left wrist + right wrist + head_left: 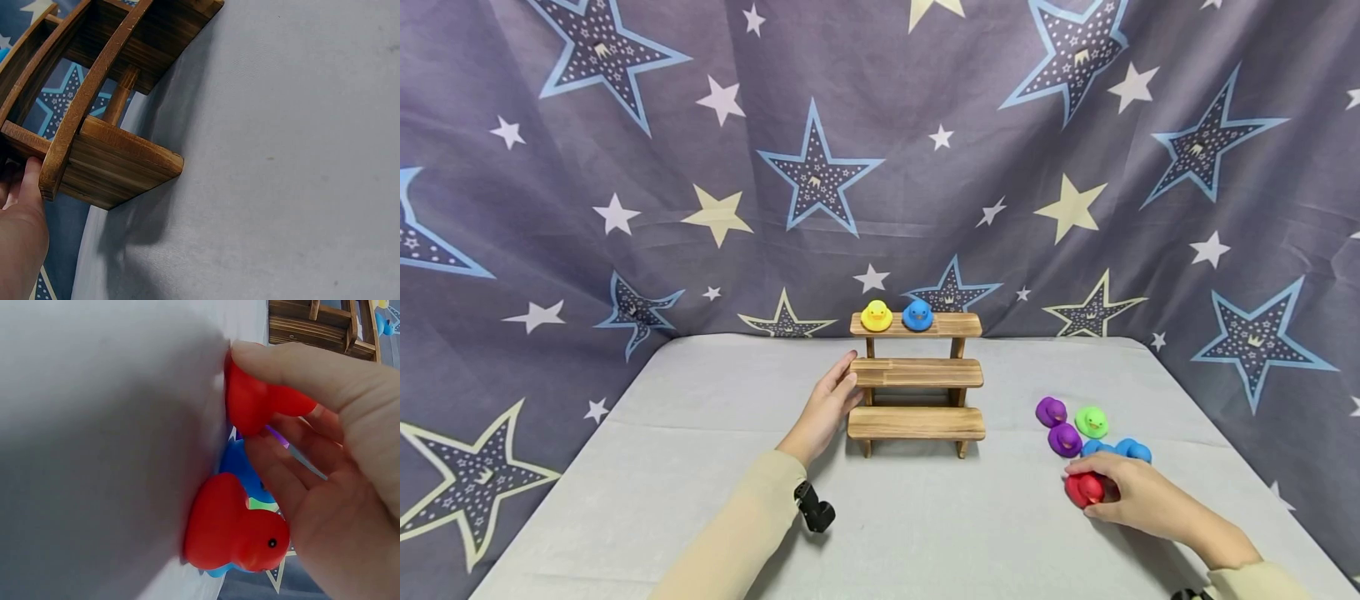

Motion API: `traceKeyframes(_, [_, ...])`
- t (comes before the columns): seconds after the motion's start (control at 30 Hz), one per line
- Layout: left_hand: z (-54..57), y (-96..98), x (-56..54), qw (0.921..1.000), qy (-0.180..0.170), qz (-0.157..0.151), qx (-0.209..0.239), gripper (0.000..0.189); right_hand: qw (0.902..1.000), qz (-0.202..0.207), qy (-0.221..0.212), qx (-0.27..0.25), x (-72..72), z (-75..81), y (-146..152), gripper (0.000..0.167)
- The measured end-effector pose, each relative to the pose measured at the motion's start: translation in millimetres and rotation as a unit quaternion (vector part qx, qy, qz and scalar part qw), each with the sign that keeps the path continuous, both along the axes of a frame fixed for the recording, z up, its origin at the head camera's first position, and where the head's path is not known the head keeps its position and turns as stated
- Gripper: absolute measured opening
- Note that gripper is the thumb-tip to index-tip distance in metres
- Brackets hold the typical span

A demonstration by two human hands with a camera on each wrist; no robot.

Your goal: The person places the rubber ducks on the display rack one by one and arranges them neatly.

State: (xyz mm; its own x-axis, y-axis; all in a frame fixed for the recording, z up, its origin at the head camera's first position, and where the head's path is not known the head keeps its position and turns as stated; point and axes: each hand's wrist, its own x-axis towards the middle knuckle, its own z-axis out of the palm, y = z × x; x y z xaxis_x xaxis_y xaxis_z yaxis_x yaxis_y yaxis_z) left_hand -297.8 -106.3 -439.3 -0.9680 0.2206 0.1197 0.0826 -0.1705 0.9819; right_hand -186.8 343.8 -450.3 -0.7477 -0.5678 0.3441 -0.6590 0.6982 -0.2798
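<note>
A three-tier wooden shelf (916, 423) stands on the table, with a yellow rubber duck (876, 316) and a blue rubber duck (917, 315) on its top tier. My left hand (825, 410) holds the shelf's left side at the middle tier; the left wrist view shows the thumb against the wood and the other fingers partly hidden. At the right, my right hand (1150, 496) grips a red rubber duck (250, 400) between thumb and fingers, low by the tabletop. Close to that hand sits a second red duck (219, 528), mostly hidden in the head view.
Two purple ducks (1051, 412), a green duck (1092, 422) and blue ducks (1133, 451) lie grouped just beyond my right hand. A grey star-patterned cloth (820, 267) hangs behind the pale table (925, 533).
</note>
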Motion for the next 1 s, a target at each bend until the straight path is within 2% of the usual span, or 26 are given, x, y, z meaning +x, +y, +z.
traceKeyframes(0.4, [0.4,0.6,0.4,1.0,-0.001,0.0,0.0,0.053,0.9998,0.004,-0.01,-0.016,-1.6,5.2,-3.5,0.049])
traceKeyframes(0.57, [0.9,0.4,0.7,1.0,-0.001,0.001,0.0,0.053,0.9995,0.008,-0.001,-0.029,-3.1,13.8,-8.2,0.049])
traceKeyframes(0.77, [1.8,0.4,1.3,1.0,0.001,0.0,-0.001,0.053,0.9996,-0.011,0.017,-0.022,-6.3,26.1,-15.3,0.052])
traceKeyframes(1.0, [2.5,0.4,2.0,1.0,0.003,-0.002,-0.002,0.053,0.9993,-0.022,0.011,-0.028,-11.7,38.5,-24.2,0.051])
